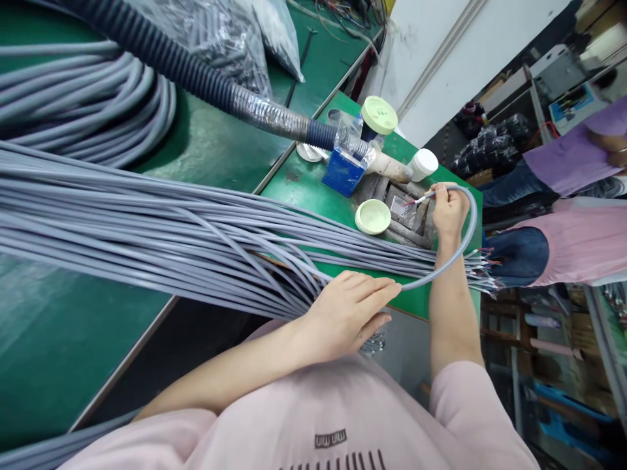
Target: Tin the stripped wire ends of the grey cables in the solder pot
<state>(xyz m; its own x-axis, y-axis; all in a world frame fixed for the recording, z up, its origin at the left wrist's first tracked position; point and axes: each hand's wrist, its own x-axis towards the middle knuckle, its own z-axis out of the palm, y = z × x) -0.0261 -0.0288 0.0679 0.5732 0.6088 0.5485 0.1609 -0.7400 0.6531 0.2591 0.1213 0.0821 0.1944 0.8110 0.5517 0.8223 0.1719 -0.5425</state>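
Observation:
My right hand (449,210) is closed on a grey cable (471,228) near its stripped end. Thin coloured wires (410,205) fan out from that end, over a grimy square metal pot (402,207) with a shiny surface. The cable curves round in a loop toward my left hand (355,307), whose fingers are stretched out flat over it. Beside and beneath the left hand runs a thick bundle of grey cables (196,228), its stripped ends (484,271) near the table's right edge. A small pale-green open tub (373,217) stands beside the pot.
A dark ribbed hose (186,68) reaches the pot beside a blue box (344,171). Nearby are a white tub (423,164) and a pale-green lid (379,115). Coiled cables (147,111) and plastic bags (220,39) lie on the green table (210,153). Two people stand at right.

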